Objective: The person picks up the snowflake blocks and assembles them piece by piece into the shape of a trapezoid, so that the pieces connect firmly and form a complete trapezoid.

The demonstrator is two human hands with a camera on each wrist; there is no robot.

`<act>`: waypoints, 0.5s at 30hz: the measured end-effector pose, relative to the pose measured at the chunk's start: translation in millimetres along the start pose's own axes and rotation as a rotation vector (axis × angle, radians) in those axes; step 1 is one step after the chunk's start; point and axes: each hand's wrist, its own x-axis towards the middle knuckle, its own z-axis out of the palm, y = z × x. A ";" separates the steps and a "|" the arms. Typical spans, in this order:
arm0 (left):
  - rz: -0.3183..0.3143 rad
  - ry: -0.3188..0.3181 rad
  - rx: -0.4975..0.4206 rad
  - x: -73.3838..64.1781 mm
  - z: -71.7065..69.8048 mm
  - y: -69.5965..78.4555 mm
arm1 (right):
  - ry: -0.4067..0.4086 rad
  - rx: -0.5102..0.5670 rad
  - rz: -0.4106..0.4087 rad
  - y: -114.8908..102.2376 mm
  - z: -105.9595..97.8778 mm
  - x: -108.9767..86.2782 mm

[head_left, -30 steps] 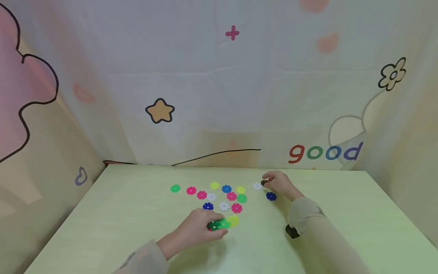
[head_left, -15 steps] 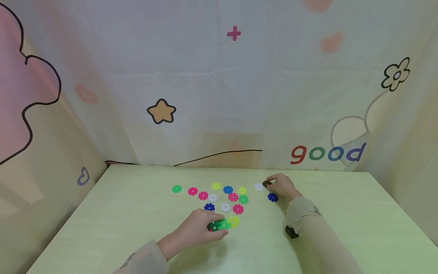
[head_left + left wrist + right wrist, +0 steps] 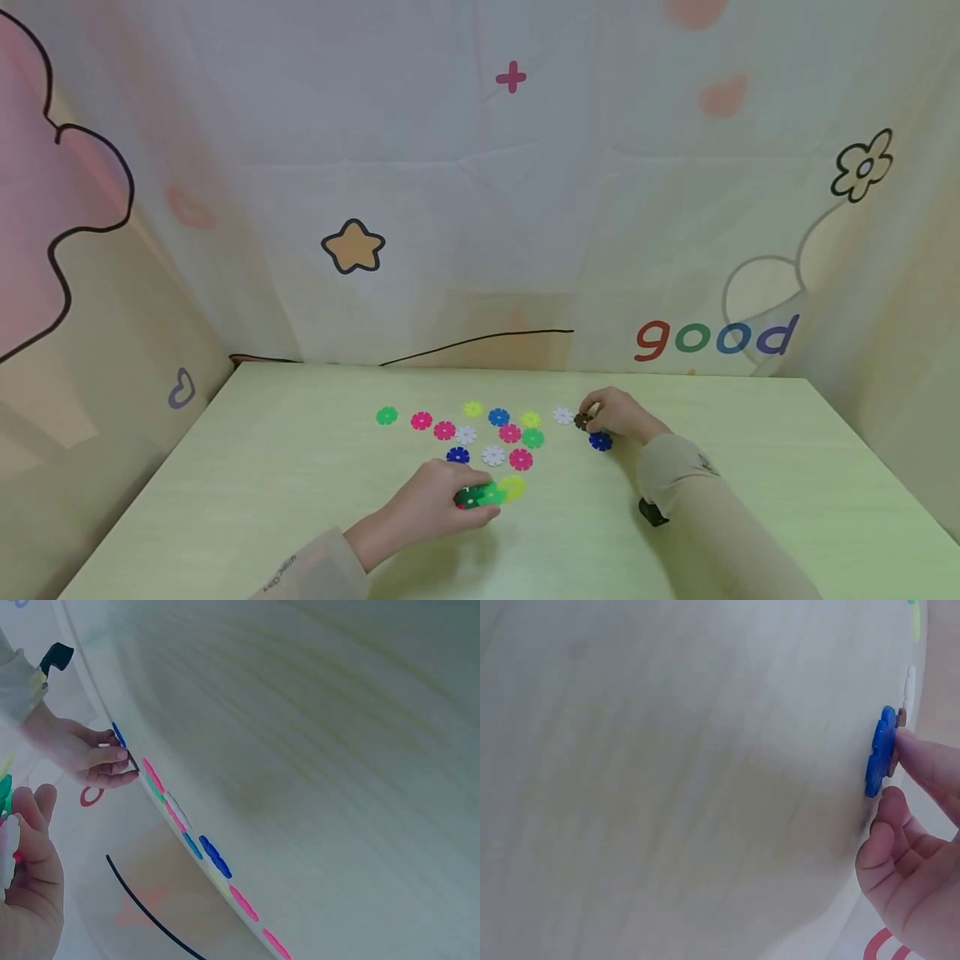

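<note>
My left hand (image 3: 427,504) grips a short chain of notched plastic snowflake discs above the table. In the head view its dark green disc (image 3: 469,498), light green disc (image 3: 491,493) and yellow disc (image 3: 514,488) show; a bit of red peeps out below, the rest hidden by the fingers. Farther back on the right, my right hand (image 3: 621,413) pinches a brown snowflake disc (image 3: 582,422) low at the tabletop. Close by lie a white disc (image 3: 562,416) on its left and a dark blue disc (image 3: 600,442) in front, which hides part of the brown one in the right wrist view.
Several loose discs lie mid-table, among them a green disc (image 3: 387,416), a pink disc (image 3: 521,459), a blue disc (image 3: 498,417) and a white disc (image 3: 492,455). A printed curtain (image 3: 420,183) hangs behind the table's back edge. A black object (image 3: 653,512) sits under the right sleeve.
My right hand has come slightly nearer with the brown disc, now close to the dark blue one. The white and dark blue discs beside it have shifted a little. The left hand stays put.
</note>
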 end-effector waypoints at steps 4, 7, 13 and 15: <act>0.004 -0.004 -0.005 -0.2 0.7 0.1 | -0.021 0.003 0.006 -2.5 0.1 -3.7; 0.013 0.003 -0.007 -0.2 1.2 0.1 | -0.018 0.007 0.004 -2.5 0.4 -4.5; 0.003 0.005 -0.007 0.4 1.4 0.5 | -0.013 0.056 -0.014 0.0 0.6 -6.9; 0.006 0.011 -0.003 0.7 1.1 0.2 | -0.006 0.081 -0.026 1.2 0.2 -9.1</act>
